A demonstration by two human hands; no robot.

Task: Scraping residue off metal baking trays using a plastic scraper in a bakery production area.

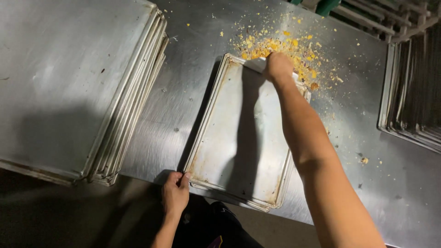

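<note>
baking tray (239, 138) lies flat on the steel desk (183, 105), long axis running away from the body, tilted slightly right. left hand (175, 192) pinches the near left corner, grip closed on the rim. right hand (278, 66) reaches the full length to the far edge, grip closed on a pale scraper (255, 64) whose edge sits on the tray's far rim. yellow crumbs (285, 48) lie just beyond that rim. tray stacks (92, 92) left and right.

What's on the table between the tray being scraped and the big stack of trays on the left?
In the head view, only bare steel table lies between the tray and the stack, apart from a few tiny specks.
</note>
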